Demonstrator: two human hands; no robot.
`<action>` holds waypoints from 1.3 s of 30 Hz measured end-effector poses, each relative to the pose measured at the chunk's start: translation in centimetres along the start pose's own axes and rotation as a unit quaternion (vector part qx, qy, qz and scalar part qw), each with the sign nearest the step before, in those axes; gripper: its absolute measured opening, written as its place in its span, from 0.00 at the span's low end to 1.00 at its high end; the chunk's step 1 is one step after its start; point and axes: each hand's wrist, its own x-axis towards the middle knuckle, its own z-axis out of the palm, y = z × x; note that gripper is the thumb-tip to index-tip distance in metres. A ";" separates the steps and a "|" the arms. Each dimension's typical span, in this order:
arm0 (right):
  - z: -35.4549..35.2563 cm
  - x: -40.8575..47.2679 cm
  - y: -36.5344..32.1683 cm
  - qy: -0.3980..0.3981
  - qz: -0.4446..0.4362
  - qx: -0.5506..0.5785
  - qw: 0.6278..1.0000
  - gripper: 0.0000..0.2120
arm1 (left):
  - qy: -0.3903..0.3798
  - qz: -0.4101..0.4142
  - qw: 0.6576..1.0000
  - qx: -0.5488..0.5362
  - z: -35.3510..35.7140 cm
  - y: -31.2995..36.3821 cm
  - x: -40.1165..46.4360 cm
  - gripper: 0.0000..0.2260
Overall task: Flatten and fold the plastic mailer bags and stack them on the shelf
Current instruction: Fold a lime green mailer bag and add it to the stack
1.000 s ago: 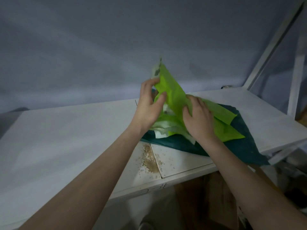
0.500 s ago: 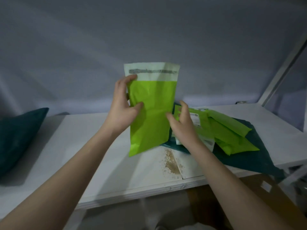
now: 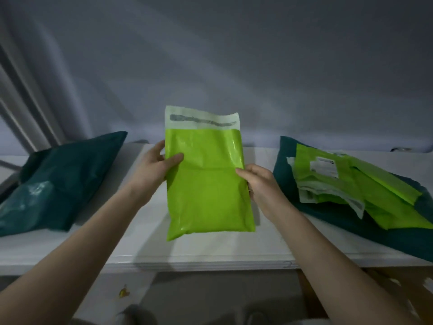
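Green mailer bag held upright, not yet folded.
Left hand and right hand each pinch a side edge, above the shelf. Right of the right hand, an untidy green pile awaits; no folded stack evident.

Both forearms reach forward, left hand and right hand pinching with curled fingers

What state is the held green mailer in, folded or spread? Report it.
Spread: the green mailer hangs full length between left hand and right hand, white flap strip up.
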 end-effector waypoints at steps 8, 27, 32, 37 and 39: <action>1.6 1.6 4.4 0.055 0.012 -0.090 0.994 0.10 | -0.018 -0.099 0.981 0.167 -1.0 -6.2 1.0 0.25; 3.5 -0.2 8.8 -0.149 -0.133 -0.560 0.804 0.29 | -0.180 0.090 0.810 0.550 0.1 -11.2 -0.8 0.32; 2.8 0.8 7.9 -0.140 -0.159 -0.569 0.795 0.28 | -0.184 0.065 0.798 0.570 -0.4 -10.2 0.4 0.29; 2.5 4.4 6.6 -0.085 -0.236 -0.567 0.784 0.23 | -0.120 0.121 0.830 0.532 -0.6 -9.2 3.9 0.28; 2.8 5.9 6.4 -0.086 -0.245 -0.577 0.774 0.22 | -0.120 0.161 0.823 0.532 -0.2 -9.6 5.2 0.28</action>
